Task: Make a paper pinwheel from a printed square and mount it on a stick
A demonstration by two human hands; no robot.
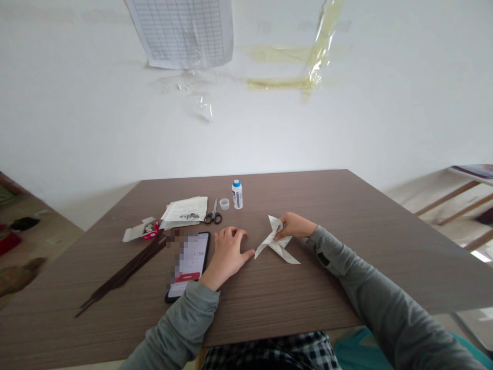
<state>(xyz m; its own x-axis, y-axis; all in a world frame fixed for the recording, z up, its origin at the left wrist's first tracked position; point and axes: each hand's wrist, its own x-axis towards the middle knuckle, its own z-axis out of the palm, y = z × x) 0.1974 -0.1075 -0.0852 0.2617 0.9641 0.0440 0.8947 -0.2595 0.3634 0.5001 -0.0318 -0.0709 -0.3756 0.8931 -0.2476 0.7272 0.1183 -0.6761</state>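
Note:
A pinwheel (272,242) folded from printed paper sits over the right middle of the table. My right hand (296,226) grips it near its centre, thumb and fingers pinched together. Beside it on the left, my left hand (228,255) has its fingers apart and holds nothing. The left thumb points at the pinwheel's left tip, very close to it; whether they touch I cannot tell. Under the left wrist's outer side lies a phone (191,262) with a lit screen.
Behind my hands stand a white bottle with a blue cap (238,195), a small clear cup (224,204), scissors (214,214) and a stack of paper (187,210). Farther left are an open red box (149,229) and thin dark sticks (123,270). A wall (292,133) borders the table (385,241).

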